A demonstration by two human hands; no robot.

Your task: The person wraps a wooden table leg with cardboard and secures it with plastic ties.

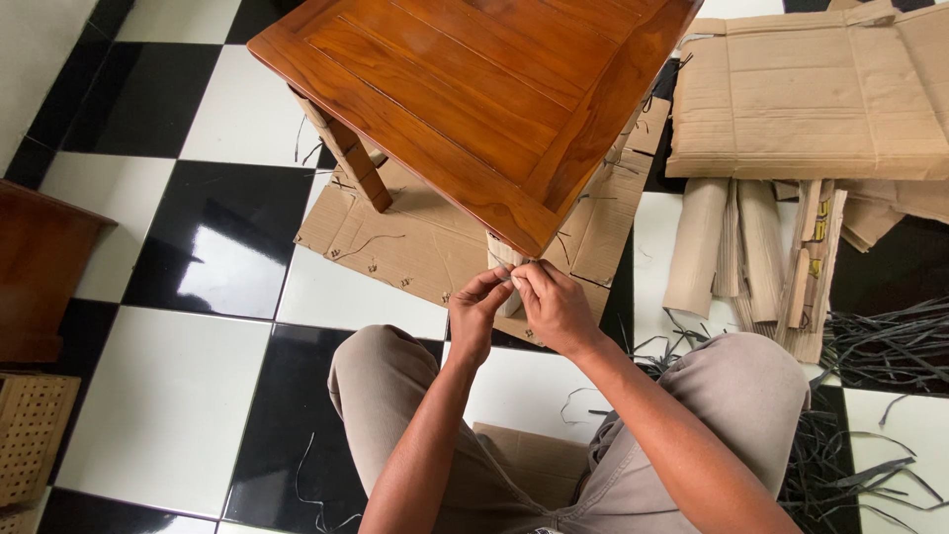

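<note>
A black-and-white tiled floor [168, 396] was seen under everything. One square wooden table [474, 89] was stood on a flattened cardboard sheet [415, 242] laid on that floor. To the right of the table, one broad stack of folded cardboard [811, 99] was laid flat, and just below that stack several rolled cardboard pieces [751, 252] were lined up; their exact number could not be told. Lower still to the right of the table, a loose heap of black plastic straps [880, 346] was spread. At the table's nearest corner, one cardboard-wrapped leg [504, 259] was shown, while one bare leg [361, 168] was visible farther left.

The left hand [474, 311] and the right hand [556, 307] were held together directly at the wrapped leg, below the table's front corner. The fingertips of both were pinched on the wrapping at the leg's upper part, thumbs and forefingers closed, the two hands touching each other.
</note>
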